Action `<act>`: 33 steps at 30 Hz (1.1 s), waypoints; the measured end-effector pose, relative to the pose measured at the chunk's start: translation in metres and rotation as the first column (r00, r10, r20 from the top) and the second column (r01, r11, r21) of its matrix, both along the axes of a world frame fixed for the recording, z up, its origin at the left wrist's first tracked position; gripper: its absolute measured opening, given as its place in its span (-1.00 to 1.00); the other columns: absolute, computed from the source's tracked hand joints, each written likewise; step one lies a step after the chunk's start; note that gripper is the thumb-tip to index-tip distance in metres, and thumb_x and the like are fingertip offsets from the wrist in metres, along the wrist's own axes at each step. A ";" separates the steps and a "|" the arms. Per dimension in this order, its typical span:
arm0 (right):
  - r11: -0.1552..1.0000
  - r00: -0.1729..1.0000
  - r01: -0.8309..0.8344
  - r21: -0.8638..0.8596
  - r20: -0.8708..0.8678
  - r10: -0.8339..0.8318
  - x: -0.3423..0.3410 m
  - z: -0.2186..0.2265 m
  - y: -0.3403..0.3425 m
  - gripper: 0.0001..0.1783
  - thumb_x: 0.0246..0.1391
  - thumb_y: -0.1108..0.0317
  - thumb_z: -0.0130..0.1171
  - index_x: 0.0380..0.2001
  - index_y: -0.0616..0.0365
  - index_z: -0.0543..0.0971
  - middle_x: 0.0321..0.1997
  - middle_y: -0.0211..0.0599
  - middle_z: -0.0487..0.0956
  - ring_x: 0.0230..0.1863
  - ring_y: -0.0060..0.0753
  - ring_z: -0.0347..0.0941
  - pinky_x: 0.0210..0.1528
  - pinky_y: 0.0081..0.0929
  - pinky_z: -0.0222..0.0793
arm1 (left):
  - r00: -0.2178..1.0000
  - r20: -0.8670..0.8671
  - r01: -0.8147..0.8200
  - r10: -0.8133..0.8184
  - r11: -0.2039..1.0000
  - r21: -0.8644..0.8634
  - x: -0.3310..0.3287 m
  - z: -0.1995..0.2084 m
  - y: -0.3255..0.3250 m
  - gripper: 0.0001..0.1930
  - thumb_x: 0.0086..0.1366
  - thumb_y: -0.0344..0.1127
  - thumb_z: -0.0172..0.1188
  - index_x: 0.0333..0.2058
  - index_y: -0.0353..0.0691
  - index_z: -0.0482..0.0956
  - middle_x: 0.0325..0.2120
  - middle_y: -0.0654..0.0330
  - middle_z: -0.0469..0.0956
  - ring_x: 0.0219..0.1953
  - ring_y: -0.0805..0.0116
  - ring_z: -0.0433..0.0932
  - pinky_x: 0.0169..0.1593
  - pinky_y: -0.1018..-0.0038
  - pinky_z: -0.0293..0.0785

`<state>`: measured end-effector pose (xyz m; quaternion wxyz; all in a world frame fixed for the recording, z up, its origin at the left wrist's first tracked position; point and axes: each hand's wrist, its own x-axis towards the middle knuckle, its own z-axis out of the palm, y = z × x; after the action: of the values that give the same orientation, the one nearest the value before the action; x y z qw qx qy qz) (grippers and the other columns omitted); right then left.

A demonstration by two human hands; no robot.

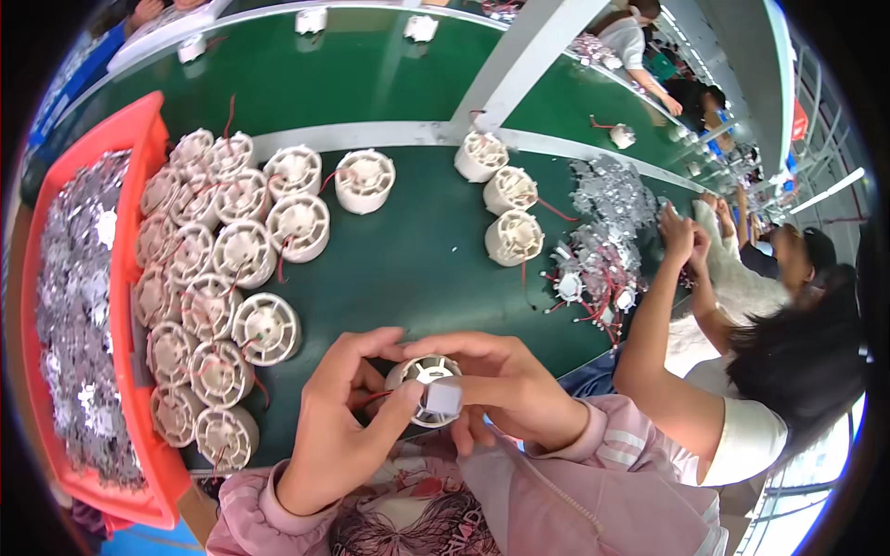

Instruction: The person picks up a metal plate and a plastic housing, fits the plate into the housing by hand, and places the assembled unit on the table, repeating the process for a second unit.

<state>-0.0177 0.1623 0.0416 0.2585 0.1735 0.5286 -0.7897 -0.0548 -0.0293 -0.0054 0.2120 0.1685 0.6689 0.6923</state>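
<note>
Close to my body, I hold a round white plastic housing [428, 368] with spokes between both hands. My left hand [350, 412] is closed round its left side, with the thumb on the top face. From the other side my right hand [524, 385] grips it, fingers curled over the far rim. A small grey square piece with rounded corners [443, 398] lies over the housing's top, under my right thumb. A red wire [375, 396] shows beside my left fingers. The underside of the housing is hidden.
Many similar white housings [244, 252] with red wires stand at the left, beside a red bin [139, 306] of silver metal pieces. Three more housings [513, 190] stand ahead. Right of them lies a heap of metal pieces and wired parts [607, 218], near a co-worker's hands [681, 236].
</note>
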 end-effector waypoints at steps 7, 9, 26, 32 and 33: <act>0.996 0.978 -0.042 0.077 -0.202 0.057 0.017 0.018 -0.011 -0.52 0.11 0.55 0.05 0.14 0.34 0.37 -0.01 -0.09 0.54 -0.55 -0.43 0.58 -0.69 -0.71 0.38 | 0.981 0.187 -0.063 0.045 0.994 0.093 0.019 0.033 -0.005 -0.63 0.27 -0.44 0.13 0.02 -0.44 0.34 -0.34 0.19 0.45 -0.48 0.64 0.42 -0.48 0.68 0.38; 0.996 0.974 -0.049 0.081 -0.215 0.065 0.019 0.017 -0.010 -0.48 0.11 0.52 0.08 0.17 0.34 0.33 0.03 -0.09 0.50 -0.54 -0.41 0.58 -0.67 -0.69 0.39 | 0.955 0.292 0.038 -0.058 0.997 0.072 0.014 0.039 -0.007 -0.63 0.30 -0.43 0.10 0.04 -0.43 0.30 -0.33 0.17 0.45 -0.48 0.62 0.44 -0.49 0.66 0.39; 0.960 0.958 -0.008 -0.281 -0.276 -0.073 0.033 -0.016 -0.008 -0.33 0.19 0.30 0.01 0.30 0.27 0.09 0.27 0.12 0.25 -0.31 -0.23 0.58 -0.62 -0.56 0.45 | 0.920 0.380 -0.010 -0.096 0.963 0.269 0.025 0.043 0.011 -0.63 0.36 -0.37 0.02 0.01 -0.46 0.16 -0.39 0.03 0.55 -0.49 0.48 0.52 -0.47 0.59 0.42; 0.980 0.936 0.081 -0.182 -0.324 -0.138 0.035 -0.011 -0.014 -0.24 0.12 0.29 0.07 0.32 0.26 0.05 0.37 0.21 0.06 -0.18 -0.15 0.55 -0.61 -0.56 0.47 | 0.885 0.455 -0.029 -0.103 0.961 0.275 0.027 0.040 0.008 -0.66 0.36 -0.38 -0.01 -0.01 -0.48 0.18 -0.39 0.03 0.55 -0.50 0.48 0.53 -0.46 0.57 0.41; 0.974 0.940 0.057 -0.220 -0.316 -0.126 0.035 -0.010 -0.012 -0.22 0.10 0.29 0.08 0.33 0.26 0.04 0.38 0.22 0.02 -0.11 -0.14 0.54 -0.58 -0.55 0.50 | 0.875 0.469 -0.027 -0.119 0.955 0.294 0.028 0.038 0.008 -0.67 0.36 -0.38 -0.01 -0.02 -0.48 0.19 -0.39 0.04 0.55 -0.51 0.47 0.53 -0.46 0.56 0.41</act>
<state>0.0171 0.1499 0.0313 0.1464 0.0362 0.4703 -0.8695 -0.0272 -0.0214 0.0331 0.3610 0.0365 0.4814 0.7978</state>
